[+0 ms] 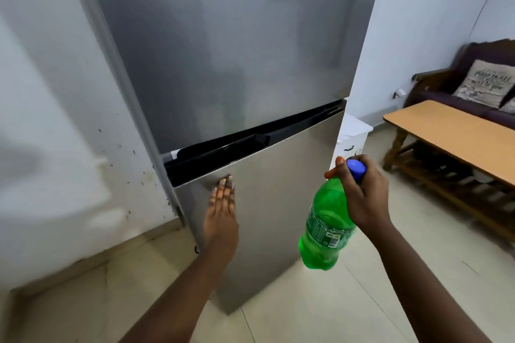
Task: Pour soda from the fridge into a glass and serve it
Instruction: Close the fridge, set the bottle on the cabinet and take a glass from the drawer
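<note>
A tall silver fridge (223,64) fills the middle of the view, both doors closed. My left hand (221,211) lies flat with straight fingers against the lower door (267,217), just under the black handle strip. My right hand (362,195) grips the neck of a green soda bottle (324,228) with a blue cap (356,169). The bottle hangs tilted to the right of the fridge, above the floor. No glass is in view.
A low wooden table (446,136) with a slatted shelf stands at the right. Behind it is a dark sofa (457,86) with a printed cushion (485,83). A small white cabinet (352,136) sits beside the fridge. White wall on the left, pale tiled floor below.
</note>
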